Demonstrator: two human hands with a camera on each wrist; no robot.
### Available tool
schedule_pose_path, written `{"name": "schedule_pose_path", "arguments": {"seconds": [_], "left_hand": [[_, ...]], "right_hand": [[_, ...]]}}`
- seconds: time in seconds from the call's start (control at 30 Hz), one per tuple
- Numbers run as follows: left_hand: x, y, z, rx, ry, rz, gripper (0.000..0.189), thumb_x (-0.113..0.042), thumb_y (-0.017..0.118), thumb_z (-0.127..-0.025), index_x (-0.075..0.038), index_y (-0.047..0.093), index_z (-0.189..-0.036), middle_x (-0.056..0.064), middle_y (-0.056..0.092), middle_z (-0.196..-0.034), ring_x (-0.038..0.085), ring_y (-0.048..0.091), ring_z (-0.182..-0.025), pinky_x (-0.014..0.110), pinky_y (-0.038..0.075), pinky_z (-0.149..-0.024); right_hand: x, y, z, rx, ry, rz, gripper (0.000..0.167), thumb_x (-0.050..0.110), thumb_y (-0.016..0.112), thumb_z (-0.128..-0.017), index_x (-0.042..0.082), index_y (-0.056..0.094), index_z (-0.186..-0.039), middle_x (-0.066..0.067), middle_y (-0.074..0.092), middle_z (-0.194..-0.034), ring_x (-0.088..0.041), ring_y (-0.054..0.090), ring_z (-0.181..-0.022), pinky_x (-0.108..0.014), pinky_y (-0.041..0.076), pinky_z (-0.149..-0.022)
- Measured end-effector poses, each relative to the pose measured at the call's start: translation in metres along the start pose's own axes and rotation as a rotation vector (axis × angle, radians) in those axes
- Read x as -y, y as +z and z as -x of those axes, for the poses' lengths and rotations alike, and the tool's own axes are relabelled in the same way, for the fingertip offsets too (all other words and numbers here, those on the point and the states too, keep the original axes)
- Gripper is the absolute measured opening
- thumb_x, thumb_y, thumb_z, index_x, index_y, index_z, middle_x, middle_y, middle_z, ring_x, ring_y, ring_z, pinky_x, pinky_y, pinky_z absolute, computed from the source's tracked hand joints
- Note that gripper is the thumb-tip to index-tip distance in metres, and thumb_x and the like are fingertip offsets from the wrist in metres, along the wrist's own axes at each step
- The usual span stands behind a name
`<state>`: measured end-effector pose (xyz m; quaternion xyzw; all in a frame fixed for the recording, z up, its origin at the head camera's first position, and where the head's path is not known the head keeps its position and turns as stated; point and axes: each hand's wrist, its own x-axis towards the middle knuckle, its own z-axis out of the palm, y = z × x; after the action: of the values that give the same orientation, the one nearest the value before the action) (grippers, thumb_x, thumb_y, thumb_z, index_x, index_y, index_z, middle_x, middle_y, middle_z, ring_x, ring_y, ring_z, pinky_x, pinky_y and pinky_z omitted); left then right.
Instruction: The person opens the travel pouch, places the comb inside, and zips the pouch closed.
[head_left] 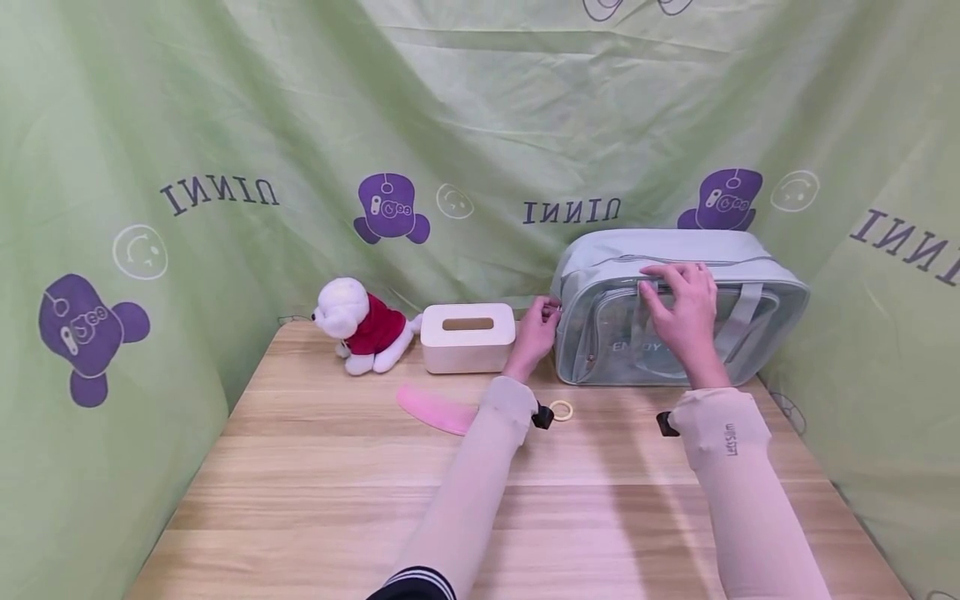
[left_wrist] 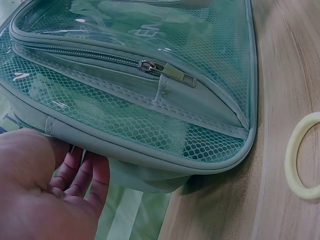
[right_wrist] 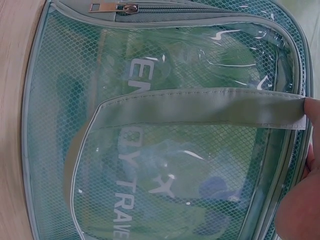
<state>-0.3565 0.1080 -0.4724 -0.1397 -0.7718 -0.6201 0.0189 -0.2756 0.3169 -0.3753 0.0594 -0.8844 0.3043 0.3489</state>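
A translucent green travel bag (head_left: 675, 333) stands upright at the back right of the table, its front lettered "ENJOY TRAVE...". At its left end my left hand (head_left: 534, 333) has curled fingers, pinching what looks like a zipper pull, a small glint at the fingertips in the head view. In the left wrist view this hand (left_wrist: 55, 180) hides the pull. My right hand (head_left: 684, 312) holds the bag's upper front edge, thumb in front and fingers over the top. One carrying strap (right_wrist: 200, 107) hangs down the front. A front pocket zipper (left_wrist: 170, 72) shows its metal slider.
Left of the bag stand a white tissue box (head_left: 468, 350) and a white plush dog (head_left: 367, 329) in a red top. A pink curved flat thing (head_left: 431, 410) lies partly behind the left forearm. A pale ring (head_left: 561, 410) lies before the bag. Green curtain (head_left: 480, 125) backs the table.
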Motion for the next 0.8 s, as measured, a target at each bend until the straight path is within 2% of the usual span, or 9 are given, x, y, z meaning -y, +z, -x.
{"name": "schedule_pose_path", "arguments": {"seconds": [0.13,0.37,0.67,0.8], "left_hand": [[-0.002,0.0,0.0,-0.01,0.007,-0.041,0.02,-0.012,0.055,-0.107,-0.003,0.06,-0.124,0.014,0.068,-0.111,0.019,0.063,-0.097,0.026,0.054,-0.083],[-0.005,0.0,0.001,-0.024,-0.026,-0.077,0.013,-0.013,0.054,-0.107,-0.004,0.06,-0.115,0.011,0.068,-0.104,0.017,0.062,-0.091,0.027,0.055,-0.08],[-0.018,-0.015,0.001,-0.02,-0.073,-0.027,0.013,-0.017,0.052,-0.108,-0.007,0.059,-0.107,0.001,0.06,-0.093,0.011,0.056,-0.082,0.023,0.048,-0.07],[-0.028,-0.026,0.002,-0.013,-0.067,0.008,0.014,-0.016,0.051,-0.108,-0.005,0.059,-0.107,0.007,0.061,-0.093,0.021,0.061,-0.085,0.023,0.047,-0.07]], "right_hand": [[0.0,0.0,0.0,0.0,0.002,0.003,0.024,0.015,0.066,-0.1,0.005,0.069,-0.121,-0.027,0.057,-0.117,-0.045,0.048,-0.127,-0.054,0.003,-0.129],[0.003,0.0,0.001,0.001,0.023,0.011,0.023,0.017,0.065,-0.101,0.004,0.069,-0.12,-0.027,0.058,-0.118,-0.045,0.048,-0.125,-0.055,0.003,-0.129],[0.006,0.001,0.005,-0.105,0.019,-0.012,0.02,0.019,0.067,-0.1,0.002,0.072,-0.112,-0.026,0.059,-0.107,-0.044,0.049,-0.113,-0.056,0.013,-0.124],[0.008,0.001,0.007,-0.119,-0.011,-0.027,0.018,0.016,0.069,-0.099,0.002,0.073,-0.109,-0.025,0.059,-0.104,-0.044,0.049,-0.111,-0.056,0.014,-0.123]]}}
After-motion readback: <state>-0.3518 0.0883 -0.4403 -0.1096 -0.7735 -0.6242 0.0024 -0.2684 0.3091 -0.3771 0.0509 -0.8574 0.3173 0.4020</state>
